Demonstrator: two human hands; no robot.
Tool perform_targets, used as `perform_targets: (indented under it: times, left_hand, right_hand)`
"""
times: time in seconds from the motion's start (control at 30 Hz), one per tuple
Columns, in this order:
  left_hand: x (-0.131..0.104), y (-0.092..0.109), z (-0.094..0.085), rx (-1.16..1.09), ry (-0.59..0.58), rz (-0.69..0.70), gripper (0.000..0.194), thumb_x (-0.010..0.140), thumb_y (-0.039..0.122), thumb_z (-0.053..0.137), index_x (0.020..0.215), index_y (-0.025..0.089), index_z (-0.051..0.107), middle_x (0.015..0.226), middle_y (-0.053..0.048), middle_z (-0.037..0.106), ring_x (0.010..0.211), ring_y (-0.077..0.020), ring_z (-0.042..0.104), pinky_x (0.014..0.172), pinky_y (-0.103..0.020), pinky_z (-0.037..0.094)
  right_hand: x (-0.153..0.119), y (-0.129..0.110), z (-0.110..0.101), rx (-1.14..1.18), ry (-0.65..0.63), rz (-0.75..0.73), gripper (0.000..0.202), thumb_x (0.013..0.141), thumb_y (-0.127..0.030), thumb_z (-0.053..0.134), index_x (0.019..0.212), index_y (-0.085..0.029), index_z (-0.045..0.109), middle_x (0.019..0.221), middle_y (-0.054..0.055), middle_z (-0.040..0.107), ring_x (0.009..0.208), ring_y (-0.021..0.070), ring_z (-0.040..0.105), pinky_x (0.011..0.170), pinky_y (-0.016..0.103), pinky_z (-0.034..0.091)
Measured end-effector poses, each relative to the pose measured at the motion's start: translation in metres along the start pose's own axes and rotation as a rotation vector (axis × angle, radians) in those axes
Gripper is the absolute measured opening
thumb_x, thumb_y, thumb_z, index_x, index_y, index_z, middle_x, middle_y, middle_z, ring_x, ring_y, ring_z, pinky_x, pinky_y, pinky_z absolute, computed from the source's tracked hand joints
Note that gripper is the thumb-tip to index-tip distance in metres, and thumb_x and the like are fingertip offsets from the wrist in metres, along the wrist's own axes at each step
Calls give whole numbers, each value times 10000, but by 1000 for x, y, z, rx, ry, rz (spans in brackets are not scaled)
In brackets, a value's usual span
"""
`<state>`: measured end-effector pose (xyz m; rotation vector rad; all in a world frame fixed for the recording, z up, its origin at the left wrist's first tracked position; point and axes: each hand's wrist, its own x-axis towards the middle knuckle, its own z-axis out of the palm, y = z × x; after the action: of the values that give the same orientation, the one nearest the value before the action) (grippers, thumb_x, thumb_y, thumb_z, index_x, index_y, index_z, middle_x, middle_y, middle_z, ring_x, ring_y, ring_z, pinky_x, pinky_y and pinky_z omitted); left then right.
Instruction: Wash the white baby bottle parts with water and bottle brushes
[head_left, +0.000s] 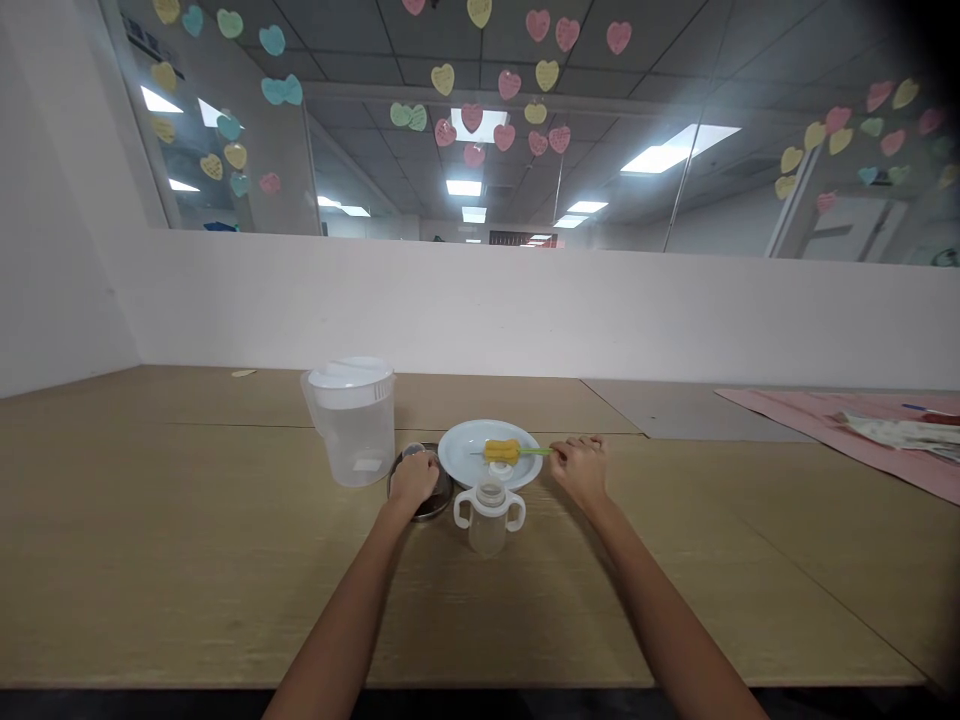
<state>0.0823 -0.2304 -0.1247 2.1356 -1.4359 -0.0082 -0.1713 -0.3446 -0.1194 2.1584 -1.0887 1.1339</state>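
Note:
My right hand [581,468] is closed around the green handle of a bottle brush [502,451]. Its yellow sponge head lies over a white plate [459,440], pointing left. On that plate, just below the sponge, sits a small white piece [500,468], partly covered. My left hand [417,478] is closed over a round metal dish [442,503]; something clear shows by its fingers, too hidden to name. Between my hands, in front of the plate, stands a clear baby bottle [489,525] with two white side handles and an uncovered neck.
A translucent lidded pitcher [356,430] stands left of the metal dish. At the far right, a pink cloth [787,415] carries a white packet [900,432] and other small items. Behind the wooden table [225,560] rises a white wall [480,305] below a window.

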Motion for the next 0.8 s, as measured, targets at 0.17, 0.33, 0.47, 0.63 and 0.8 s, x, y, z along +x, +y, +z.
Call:
perform_targets:
  times: [0.17,0.33,0.47,0.63,0.8]
  left_hand:
    - [-1,2,-9,18,62,-51,237,684,99,383,707,180,605,799,-69,644,768,-195,584,667,-285,416]
    - [-7,12,-14,-28,264,77,256,739,142,363,850,191,589,880,-55,633,837,-187,562,769,-304,401]
    - [-13,28,-7,-89,141,415,238,742,153,397,837,197,611,891,-29,632,882,-166,537,838,-290,371]
    - [-17,39,2,-166,-9,563,271,817,296,369,835,196,620,855,-34,607,871,-168,514,821,-297,373]
    - [-18,37,2,-235,14,557,246,800,352,418,887,200,591,924,-40,539,925,-173,479,858,-313,363]
  right_hand:
    - [1,-1,-1,-49,52,9,222,670,-164,472,504,-166,619,508,39,569,541,125,431,635,303,197]
    - [2,-11,-9,-15,71,-71,250,653,-163,468,421,-157,559,469,27,553,482,103,412,613,303,189]
    - [0,-15,-9,30,67,-93,264,651,-177,452,402,-156,537,452,19,545,453,92,400,619,298,198]
    - [-3,-13,-2,27,-5,7,274,642,-184,426,387,-160,523,438,15,554,411,89,382,607,286,206]
    - [-3,-12,1,20,-26,88,274,661,-185,424,413,-159,536,466,23,564,454,106,415,596,278,195]
